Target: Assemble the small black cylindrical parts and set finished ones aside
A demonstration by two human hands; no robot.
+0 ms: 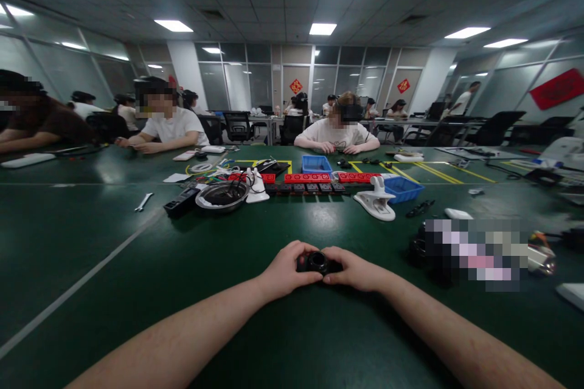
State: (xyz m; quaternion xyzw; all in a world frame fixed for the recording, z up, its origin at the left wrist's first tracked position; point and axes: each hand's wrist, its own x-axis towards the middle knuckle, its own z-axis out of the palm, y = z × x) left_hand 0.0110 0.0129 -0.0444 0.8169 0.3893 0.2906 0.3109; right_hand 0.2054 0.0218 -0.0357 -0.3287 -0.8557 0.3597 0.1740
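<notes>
A small black device (318, 262) with a round, lens-like ring on it rests at the green table (255, 340), between both hands. My left hand (292, 267) grips its left end, thumb along the near side and fingers over the far side. Around the right end, my right hand (349, 268) is closed in the same way. The thumbs nearly meet in front of the ring. Fingers cover both ends of the device.
Beyond the hands stand a metal bowl (222, 197), a black box (181, 202), red power strips (307, 178), white clip stands (378, 199) and blue trays (404, 188). A wrench (143, 202) lies left. Several people sit around the tables.
</notes>
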